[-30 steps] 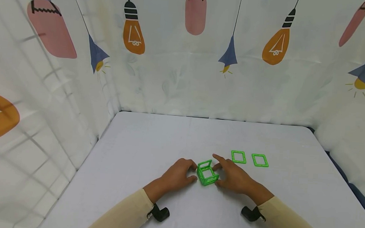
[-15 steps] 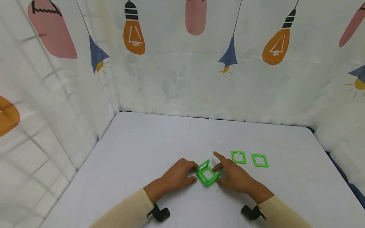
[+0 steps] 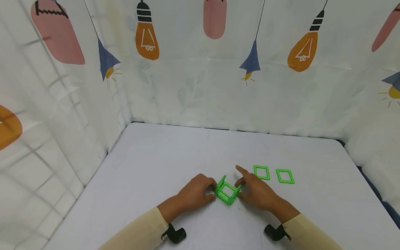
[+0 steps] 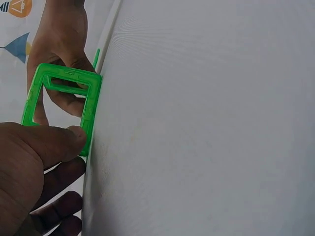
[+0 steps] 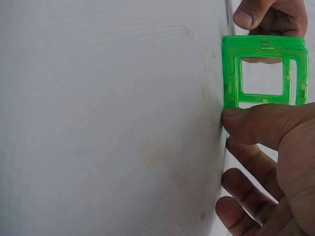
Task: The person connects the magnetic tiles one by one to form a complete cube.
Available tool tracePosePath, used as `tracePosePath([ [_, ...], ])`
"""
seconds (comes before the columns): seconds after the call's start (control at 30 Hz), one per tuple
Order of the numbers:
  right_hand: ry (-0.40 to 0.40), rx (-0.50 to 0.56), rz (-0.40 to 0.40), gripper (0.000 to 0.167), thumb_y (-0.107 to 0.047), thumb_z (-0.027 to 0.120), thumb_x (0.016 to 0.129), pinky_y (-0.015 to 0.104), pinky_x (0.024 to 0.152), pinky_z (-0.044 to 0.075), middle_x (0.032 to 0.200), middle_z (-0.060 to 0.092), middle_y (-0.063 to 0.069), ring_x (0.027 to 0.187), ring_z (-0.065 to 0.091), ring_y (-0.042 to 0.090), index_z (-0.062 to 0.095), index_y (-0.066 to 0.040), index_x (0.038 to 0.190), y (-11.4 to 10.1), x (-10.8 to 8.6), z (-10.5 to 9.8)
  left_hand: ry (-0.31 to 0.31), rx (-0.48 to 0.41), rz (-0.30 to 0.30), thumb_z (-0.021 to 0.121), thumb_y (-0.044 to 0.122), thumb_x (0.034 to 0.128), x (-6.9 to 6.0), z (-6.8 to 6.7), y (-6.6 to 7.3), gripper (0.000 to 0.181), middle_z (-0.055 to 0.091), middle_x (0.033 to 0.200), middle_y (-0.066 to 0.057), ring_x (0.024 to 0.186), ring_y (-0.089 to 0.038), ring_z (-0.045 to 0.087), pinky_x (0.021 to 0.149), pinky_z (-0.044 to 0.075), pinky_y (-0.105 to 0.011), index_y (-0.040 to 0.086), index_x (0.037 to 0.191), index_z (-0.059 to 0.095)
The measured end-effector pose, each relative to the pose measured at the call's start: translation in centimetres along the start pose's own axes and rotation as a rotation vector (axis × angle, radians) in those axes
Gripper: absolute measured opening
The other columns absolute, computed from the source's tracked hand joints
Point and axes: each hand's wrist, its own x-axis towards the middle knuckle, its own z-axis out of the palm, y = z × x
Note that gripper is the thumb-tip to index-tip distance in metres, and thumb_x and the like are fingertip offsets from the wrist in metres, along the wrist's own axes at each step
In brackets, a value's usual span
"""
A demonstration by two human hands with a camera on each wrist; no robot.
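Green see-through square magnetic tiles are joined into a small open box (image 3: 222, 197) on the table, between the two hands. My left hand (image 3: 194, 192) holds its left side, the thumb (image 4: 71, 140) lying on a square tile's edge in the left wrist view. At the right side, my right hand (image 3: 255, 193) grips the box with the thumb (image 5: 241, 118) on a lower corner, while its index finger points away, clear of the tiles. Hands hide parts of the box's sides. One upright tile (image 5: 231, 73) faces the right wrist camera.
Two loose green square tiles, one nearer (image 3: 255, 172) and one farther right (image 3: 283, 170), lie flat beyond the right hand. A white cloth covers the table (image 3: 171, 150). Printed curtains (image 3: 188, 83) stand behind and at the sides.
The box has turned a little between the hands, its near corner shifting right. My right index finger has lifted slightly farther away. The left hand and loose tiles stay almost still.
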Motion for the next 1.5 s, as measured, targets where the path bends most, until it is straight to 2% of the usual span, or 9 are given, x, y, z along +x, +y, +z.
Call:
tracePosePath([
  [0.33,0.055,-0.046,0.017,0.087,-0.011,0.084,0.086,0.050,0.104,0.045,0.111,0.070,-0.010,0.125,0.057,0.027,0.036,-0.011,0.158,0.2,-0.1,-0.5,-0.012,0.022,-0.012,0.081,0.021,0.0907,0.0,-0.1,0.2,0.020,0.069,0.102,0.008,0.100,-0.011,0.057,0.089,0.048,-0.030,0.015,0.108,0.072],
  [0.57,0.086,-0.046,0.019,0.083,-0.009,0.082,0.086,0.051,0.104,0.045,0.117,0.068,-0.002,0.129,0.053,0.032,0.039,-0.010,0.157,1.4,-0.3,-1.6,-0.009,0.031,-0.007,0.080,0.021,0.0914,0.0,0.0,0.2,0.020,0.069,0.102,0.007,0.100,-0.011,0.056,0.089,0.048,-0.030,0.014,0.109,0.072],
  [0.83,0.081,-0.056,-0.010,0.078,-0.012,0.084,0.086,0.051,0.102,0.047,0.125,0.068,0.004,0.127,0.054,0.033,0.046,-0.007,0.153,2.9,-0.4,-2.7,-0.007,0.038,0.012,0.080,0.021,0.0918,0.0,0.0,0.1,0.020,0.069,0.102,0.007,0.101,-0.011,0.057,0.090,0.048,-0.031,0.014,0.109,0.073],
  [1.03,0.088,-0.058,-0.012,0.073,-0.015,0.082,0.089,0.055,0.102,0.046,0.131,0.065,0.007,0.131,0.050,0.036,0.048,-0.008,0.152,3.8,-0.7,-3.7,-0.017,0.041,0.000,0.079,0.021,0.0931,0.1,0.1,0.0,0.019,0.069,0.102,0.008,0.104,-0.012,0.057,0.092,0.048,-0.031,0.014,0.110,0.072],
  [1.5,0.088,-0.043,-0.022,0.070,-0.010,0.081,0.088,0.060,0.105,0.041,0.131,0.066,0.011,0.132,0.048,0.043,0.048,-0.002,0.150,5.5,-0.5,-5.1,-0.025,0.035,0.000,0.078,0.019,0.0938,0.1,-0.1,0.0,0.019,0.069,0.104,0.008,0.105,-0.012,0.057,0.092,0.048,-0.031,0.014,0.111,0.072],
])
